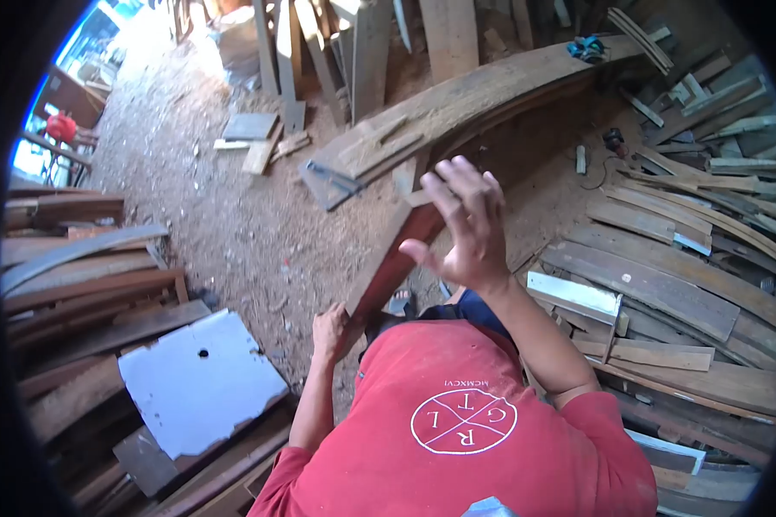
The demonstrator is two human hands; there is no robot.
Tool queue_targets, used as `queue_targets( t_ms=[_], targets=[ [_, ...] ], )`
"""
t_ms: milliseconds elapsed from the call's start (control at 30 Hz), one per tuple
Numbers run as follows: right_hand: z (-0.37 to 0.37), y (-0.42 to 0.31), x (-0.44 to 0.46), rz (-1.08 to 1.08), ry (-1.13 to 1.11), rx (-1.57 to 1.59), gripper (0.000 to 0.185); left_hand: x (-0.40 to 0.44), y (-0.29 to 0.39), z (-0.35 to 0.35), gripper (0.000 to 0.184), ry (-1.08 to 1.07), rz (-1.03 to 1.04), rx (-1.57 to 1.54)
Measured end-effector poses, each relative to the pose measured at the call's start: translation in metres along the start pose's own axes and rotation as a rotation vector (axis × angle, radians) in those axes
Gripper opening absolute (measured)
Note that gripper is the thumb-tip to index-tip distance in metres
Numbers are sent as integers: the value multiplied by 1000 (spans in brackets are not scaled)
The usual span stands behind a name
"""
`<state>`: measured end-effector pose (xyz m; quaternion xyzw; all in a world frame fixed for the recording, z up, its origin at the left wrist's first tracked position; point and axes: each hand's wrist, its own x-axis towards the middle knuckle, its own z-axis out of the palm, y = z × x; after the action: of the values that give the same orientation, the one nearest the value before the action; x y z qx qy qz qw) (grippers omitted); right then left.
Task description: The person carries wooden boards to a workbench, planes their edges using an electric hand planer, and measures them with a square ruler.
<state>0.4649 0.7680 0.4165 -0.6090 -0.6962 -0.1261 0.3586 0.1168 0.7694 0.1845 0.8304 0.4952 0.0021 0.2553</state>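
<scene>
My left hand is closed around the near end of a reddish-brown wooden plank, which stands on its edge and slopes away from me. The plank's far end reaches the near end of a long wooden bench. Raised by that far end is my right hand, fingers spread and nothing in it. It overlaps the plank in view; whether it touches the wood I cannot tell. A flat triangular piece with a metallic-looking strip lies at the bench's near end.
Stacked boards fill the right side. More timber and a white panel lie at left. Offcuts rest on the dirt floor. A blue object sits on the bench; a dark corded object is on the ground.
</scene>
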Motion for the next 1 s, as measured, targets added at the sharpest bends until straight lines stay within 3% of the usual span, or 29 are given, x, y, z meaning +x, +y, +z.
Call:
queue_targets(
  t_ms=[100, 133, 233, 333, 400, 467, 533, 667, 733, 867, 1000],
  targets=[
    [5, 30, 46, -47, 35, -96, 59, 55, 33, -19, 44, -10, 98, 1],
    [15, 57, 53, 25, -7, -105, 34, 70, 50, -31, 41, -44, 137, 0],
    [4, 139, 66, 48, 129, 42, 17, 117, 106, -59, 37, -40, 222, 22],
    [-13, 242, 83, -31, 388, 93, 12, 169, 167, -66, 38, 49, 264, 78],
    [-28, 303, 74, 376, 332, 434, 9, 205, 213, -81, 40, 64, 372, 114],
    [-41, 375, 77, 313, 360, 523, 12, 245, 257, -94, 36, 102, 399, 117],
    [-48, 450, 77, 323, 400, 602, 12, 286, 299, -105, 30, 8, 453, 142],
    [-78, 568, 80, 470, 308, 797, 15, 354, 377, -125, 23, 74, 543, 70],
    [-86, 617, 88, 518, 297, 817, 25, 383, 414, -136, 28, 122, 555, 15],
    [-93, 708, 103, 521, 198, 940, 23, 446, 464, -148, 29, 160, 584, 57],
    [-119, 748, 144, 425, -185, 582, 28, 508, 486, -153, 31, 102, 480, 66]
  ],
)
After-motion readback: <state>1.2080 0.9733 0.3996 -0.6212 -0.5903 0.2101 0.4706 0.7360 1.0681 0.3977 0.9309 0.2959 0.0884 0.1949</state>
